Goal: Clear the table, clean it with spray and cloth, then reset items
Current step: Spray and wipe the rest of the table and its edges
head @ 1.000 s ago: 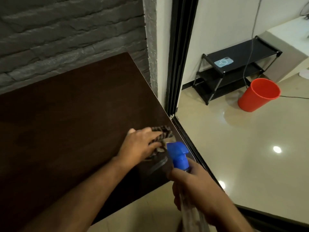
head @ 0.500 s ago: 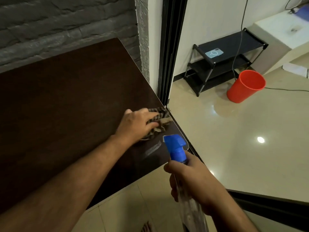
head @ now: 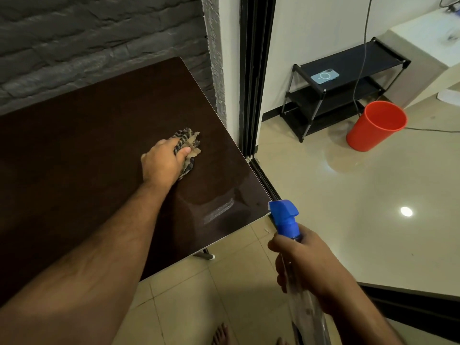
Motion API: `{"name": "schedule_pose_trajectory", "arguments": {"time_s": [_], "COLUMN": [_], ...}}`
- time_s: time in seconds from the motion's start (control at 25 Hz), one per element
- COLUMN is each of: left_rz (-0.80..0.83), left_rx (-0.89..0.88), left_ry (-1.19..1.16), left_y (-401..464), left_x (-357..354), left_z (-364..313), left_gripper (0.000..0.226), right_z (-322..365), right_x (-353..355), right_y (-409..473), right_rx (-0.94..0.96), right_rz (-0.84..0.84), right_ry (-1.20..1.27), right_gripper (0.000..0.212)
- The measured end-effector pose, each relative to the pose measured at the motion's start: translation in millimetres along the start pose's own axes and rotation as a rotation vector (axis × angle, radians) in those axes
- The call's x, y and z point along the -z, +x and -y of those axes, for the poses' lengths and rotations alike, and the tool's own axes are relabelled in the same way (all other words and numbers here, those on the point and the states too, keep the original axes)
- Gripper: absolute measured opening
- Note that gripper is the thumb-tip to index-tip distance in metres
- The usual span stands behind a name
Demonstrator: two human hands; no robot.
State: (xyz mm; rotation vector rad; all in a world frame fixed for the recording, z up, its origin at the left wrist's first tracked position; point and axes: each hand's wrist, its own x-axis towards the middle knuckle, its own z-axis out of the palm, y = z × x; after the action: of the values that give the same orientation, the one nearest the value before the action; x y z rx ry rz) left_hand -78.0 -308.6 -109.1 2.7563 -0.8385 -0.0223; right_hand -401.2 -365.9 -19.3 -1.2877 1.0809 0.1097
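Table (head: pixel 74 150), dark wood, set against grey brick wall (head: pixel 99 33). Left hand (head: pixel 164 163) clutches the striped cloth (head: pixel 188 145), fingers curled round it, pressing it onto the table's right part; 0.5 s ago it was nearer the front right corner, now further in toward the wall. Right hand (head: pixel 306 262) grips the spray bottle (head: pixel 286 217), blue nozzle just off that corner, as before. Red bucket (head: pixel 375 125) on floor, well right of table.

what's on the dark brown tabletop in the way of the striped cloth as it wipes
Nothing visible. The left hand presses the striped cloth onto the dark brown tabletop; the right hand holds the blue-topped spray bottle off its corner.
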Motion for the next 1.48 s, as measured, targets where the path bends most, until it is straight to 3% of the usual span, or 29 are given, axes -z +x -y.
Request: {"name": "schedule_pose_trajectory", "arguments": {"time_s": [0.24,0.4,0.52,0.64,0.72,0.8,0.88,0.96,1.04,1.12,1.24,1.32,1.4,1.48], "left_rz": [0.121,0.164,0.033,0.02,0.059,0.177,0.185,0.093,0.04,-0.004,0.066,0.092,0.095,0.084], "left_rx": [-0.216,-0.418,-0.122,0.215,0.123,-0.095,-0.229,-0.124,0.132,0.26,0.014,-0.156,-0.188,-0.082], "left_ry": [-0.074,-0.059,0.021,0.087,0.006,-0.009,-0.012,-0.001,0.097,0.081,0.043,0.01,0.042,0.095], "left_y": [-59,-110,-104,-53,-52,-105,-165,-170,-138,-110,-135,-166,-156,-107], "left_x": [-15,2,26,30,21,11,17,31,31,25,4,3,8,3], "left_z": [-81,-37,54,65,17,-19,-8,35,64,46,-30,-45,-34,-37], "left_gripper": [0.044,0.043,0.05,0.043,0.039,0.04,0.041,0.044,0.046,0.042,0.04,0.04,0.04,0.039], "right_z": [-2,0,-3,-2,-3,-4,-4,-7,-11,-15,-19,-22,-26,-29], "right_x": [-16,-21,-15,-16,-19,-25,-28,-28,-24,-18,-10,-5,2,10], "right_y": [-9,-5,-8,-11,-10,-13,-17,-21,-21,-20,-20,-23,-26,-23], "right_rx": [0.015,0.053,0.067,0.081,0.095,0.094,0.085,0.069,0.077,0.087,0.091,0.075,0.065,0.076], "right_rz": [0.068,0.1,0.137,0.161,0.177,0.206,0.235,0.257,0.252,0.228,0.209,0.216,0.222,0.183], "right_ry": [-0.036,-0.002,-0.009,-0.039,-0.042,-0.037,-0.019,-0.005,-0.007,-0.027,-0.033,-0.032,-0.024,-0.024], "right_gripper": [0.018,0.026,0.028,0.025,0.021,0.016,0.016,0.018,0.019,0.018,0.021,0.02,0.021,0.02]}}
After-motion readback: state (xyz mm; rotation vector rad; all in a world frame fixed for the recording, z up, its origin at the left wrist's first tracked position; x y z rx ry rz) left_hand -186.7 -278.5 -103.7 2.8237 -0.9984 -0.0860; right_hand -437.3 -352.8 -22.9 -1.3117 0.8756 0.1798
